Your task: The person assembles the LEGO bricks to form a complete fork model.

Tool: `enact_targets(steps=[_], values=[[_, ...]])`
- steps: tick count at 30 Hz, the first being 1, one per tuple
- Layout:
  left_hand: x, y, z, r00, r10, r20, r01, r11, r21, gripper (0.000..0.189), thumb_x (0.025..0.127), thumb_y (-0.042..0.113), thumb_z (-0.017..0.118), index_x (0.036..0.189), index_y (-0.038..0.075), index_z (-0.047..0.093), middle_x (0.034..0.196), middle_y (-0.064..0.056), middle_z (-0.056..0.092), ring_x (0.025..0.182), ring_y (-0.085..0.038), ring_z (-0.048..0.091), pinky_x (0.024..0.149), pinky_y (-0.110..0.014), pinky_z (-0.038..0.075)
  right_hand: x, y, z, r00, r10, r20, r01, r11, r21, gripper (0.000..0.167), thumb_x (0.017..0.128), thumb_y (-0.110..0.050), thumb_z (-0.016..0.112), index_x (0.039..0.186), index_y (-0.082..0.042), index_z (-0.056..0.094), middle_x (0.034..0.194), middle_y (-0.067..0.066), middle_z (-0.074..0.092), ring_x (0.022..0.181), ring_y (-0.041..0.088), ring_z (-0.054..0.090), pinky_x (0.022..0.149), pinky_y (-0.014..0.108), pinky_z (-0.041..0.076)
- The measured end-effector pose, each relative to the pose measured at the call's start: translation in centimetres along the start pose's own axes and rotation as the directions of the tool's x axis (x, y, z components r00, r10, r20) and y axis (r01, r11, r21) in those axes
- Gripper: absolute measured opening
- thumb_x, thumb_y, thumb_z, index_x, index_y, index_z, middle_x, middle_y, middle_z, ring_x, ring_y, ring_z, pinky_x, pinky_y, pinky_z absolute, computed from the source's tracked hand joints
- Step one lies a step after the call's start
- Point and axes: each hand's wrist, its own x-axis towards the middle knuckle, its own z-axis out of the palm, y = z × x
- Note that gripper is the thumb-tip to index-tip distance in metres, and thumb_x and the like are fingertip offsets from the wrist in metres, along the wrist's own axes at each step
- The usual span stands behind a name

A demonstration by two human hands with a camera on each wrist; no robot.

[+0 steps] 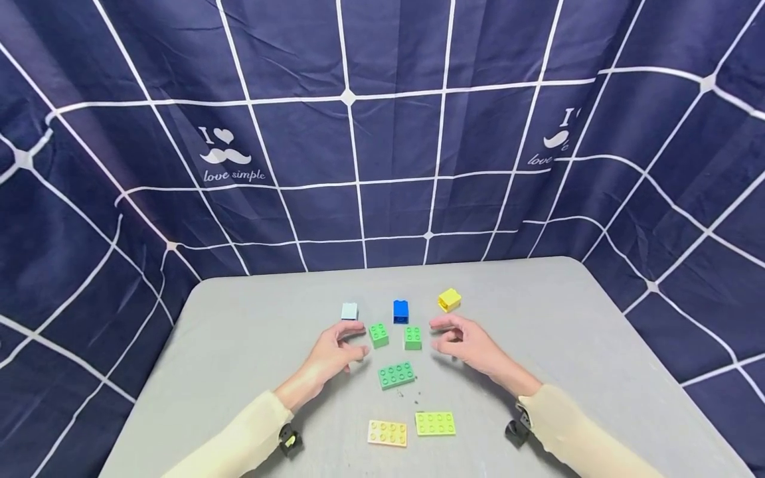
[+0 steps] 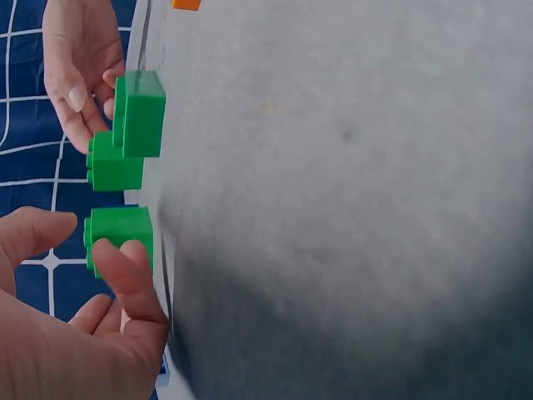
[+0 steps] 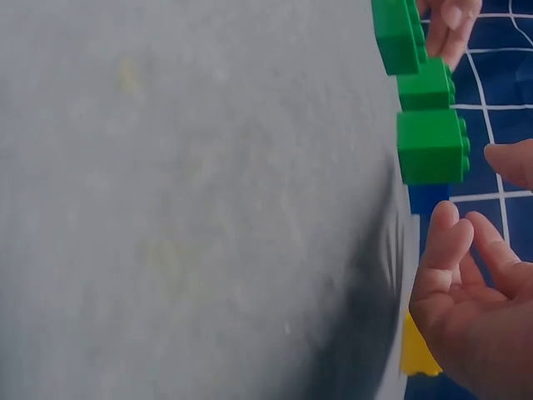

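Observation:
My left hand (image 1: 335,348) hovers with parted fingers just left of a small green brick (image 1: 378,335). A gap separates thumb and fingers, and nothing is held between them. To the right, my right hand (image 1: 469,342) is likewise spread, near a second small green brick (image 1: 412,338). The right wrist view has this brick (image 3: 431,147) apart from the fingertips. Nearer me lies a longer green brick (image 1: 396,376), studs up. Behind are a pale blue brick (image 1: 349,311), a blue brick (image 1: 400,311) and a yellow brick (image 1: 449,300).
An orange-yellow brick (image 1: 387,433) and a lime brick (image 1: 435,423) lie at the front of the grey table (image 1: 239,345). Small dark specks are beside the longer green brick. Navy gridded curtains (image 1: 394,139) enclose the back and sides.

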Motion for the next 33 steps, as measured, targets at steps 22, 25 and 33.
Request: enact_targets(steps=[22, 25, 33], values=[[1.3, 0.1, 2.6, 0.998, 0.010, -0.056, -0.011, 1.000, -0.026, 0.056, 0.087, -0.005, 0.080, 0.140, -0.004, 0.063, 0.133, -0.017, 0.065, 0.067, -0.013, 0.053, 0.050, -0.023, 0.043, 1.4, -0.5, 2.3, 0.998, -0.023, 0.064, 0.024, 1.000, -0.011, 0.058, 0.091, -0.005, 0.084, 0.142, 0.008, 0.060, 0.112, 0.017, 0.070, 0.094, 0.024, 0.063, 0.068, 0.024, 0.049], [1.5, 0.0, 2.7, 0.998, 0.014, -0.053, -0.016, 0.999, -0.029, 0.053, 0.086, -0.007, 0.079, 0.137, -0.004, 0.064, 0.128, -0.017, 0.066, 0.066, -0.013, 0.052, 0.049, -0.023, 0.043, 1.4, -0.4, 2.6, 0.999, -0.014, 0.052, 0.015, 1.000, -0.025, 0.057, 0.090, -0.004, 0.084, 0.141, 0.008, 0.061, 0.109, 0.015, 0.070, 0.092, 0.023, 0.062, 0.068, 0.024, 0.048], [1.8, -0.3, 2.8, 0.996, 0.000, -0.085, -0.002, 1.000, -0.014, 0.048, 0.085, -0.006, 0.081, 0.131, -0.005, 0.067, 0.121, -0.015, 0.069, 0.059, -0.013, 0.053, 0.047, -0.023, 0.046, 1.7, -0.3, 3.0, 1.000, -0.017, 0.009, 0.017, 0.998, -0.065, 0.053, 0.088, -0.005, 0.085, 0.136, 0.006, 0.066, 0.110, 0.009, 0.070, 0.090, 0.020, 0.063, 0.068, 0.024, 0.050]])
